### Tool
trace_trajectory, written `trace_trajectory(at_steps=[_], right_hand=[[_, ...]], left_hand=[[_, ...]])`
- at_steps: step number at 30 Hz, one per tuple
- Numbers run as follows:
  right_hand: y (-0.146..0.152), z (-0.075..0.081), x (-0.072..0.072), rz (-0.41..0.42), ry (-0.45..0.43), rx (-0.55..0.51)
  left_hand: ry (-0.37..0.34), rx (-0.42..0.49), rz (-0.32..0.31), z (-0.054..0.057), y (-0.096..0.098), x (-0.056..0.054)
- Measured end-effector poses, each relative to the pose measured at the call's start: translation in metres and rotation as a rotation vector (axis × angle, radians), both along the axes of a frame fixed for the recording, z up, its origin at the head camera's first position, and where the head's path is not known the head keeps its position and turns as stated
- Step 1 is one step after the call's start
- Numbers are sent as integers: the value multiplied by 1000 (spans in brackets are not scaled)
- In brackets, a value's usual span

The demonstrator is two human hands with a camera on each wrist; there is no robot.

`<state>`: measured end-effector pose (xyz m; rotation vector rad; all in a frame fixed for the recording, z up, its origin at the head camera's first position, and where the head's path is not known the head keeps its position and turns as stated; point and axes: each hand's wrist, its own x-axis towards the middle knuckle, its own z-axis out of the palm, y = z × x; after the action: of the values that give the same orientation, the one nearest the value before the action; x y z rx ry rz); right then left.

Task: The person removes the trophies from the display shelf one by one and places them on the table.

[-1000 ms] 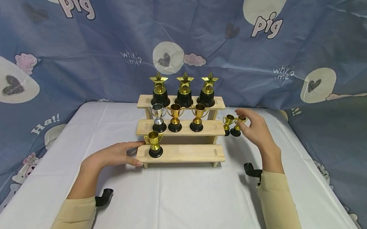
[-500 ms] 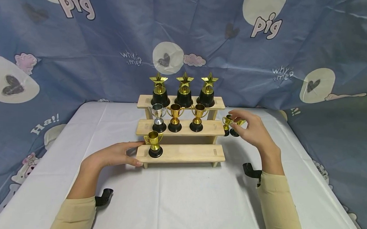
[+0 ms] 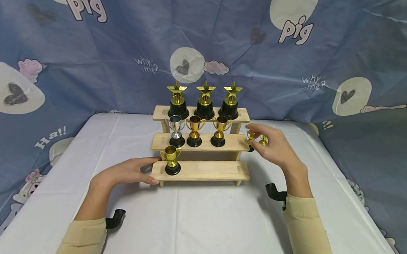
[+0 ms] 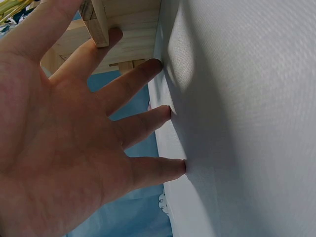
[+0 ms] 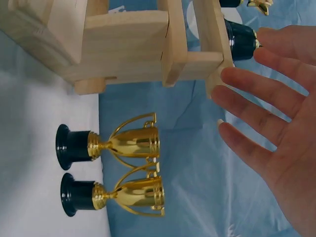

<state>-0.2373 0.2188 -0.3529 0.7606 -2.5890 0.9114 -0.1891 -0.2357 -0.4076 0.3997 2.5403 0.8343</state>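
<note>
A three-tier wooden stand (image 3: 205, 170) sits on the white table. My left hand (image 3: 128, 172) rests flat against its bottom left end, fingers straight; the left wrist view has these fingers (image 4: 143, 74) touching the cloth and the stand's leg (image 4: 98, 24). Two small gold cups (image 3: 252, 136) with black bases stand on the table right of the stand. My right hand (image 3: 269, 146) hovers over them with its fingers spread. In the right wrist view the cups (image 5: 129, 143) stand side by side, clear of the open fingers (image 5: 256, 101).
Three star trophies (image 3: 204, 101) fill the top tier. A silver cup (image 3: 176, 131) and two gold cups (image 3: 206, 131) stand on the middle tier, and one gold cup (image 3: 171, 160) on the bottom tier's left. A blue printed cloth (image 3: 91, 63) hangs behind the table (image 3: 200, 224).
My right hand has slid left and slightly down over the two small cups, hiding more of them. The left hand and the stand have stayed put.
</note>
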Motion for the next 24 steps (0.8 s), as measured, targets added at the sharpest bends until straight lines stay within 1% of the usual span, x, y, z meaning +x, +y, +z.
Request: trace_trajectory(at_steps=[7, 11, 14, 19, 24], right_hand=[[-7, 4, 5, 72, 26, 49], [-13, 6, 7, 91, 38, 81], [-19, 7, 10, 106, 28, 93], [-26, 8, 15, 140, -13, 100], [-31, 10, 19, 167, -18, 101]], left_hand=[[3, 7, -1, -2, -1, 0], [1, 16, -7, -1, -1, 0], [-1, 14, -4, -1, -1, -1], [-4, 11, -5, -3, -2, -1], [-4, 19, -9, -2, -2, -1]])
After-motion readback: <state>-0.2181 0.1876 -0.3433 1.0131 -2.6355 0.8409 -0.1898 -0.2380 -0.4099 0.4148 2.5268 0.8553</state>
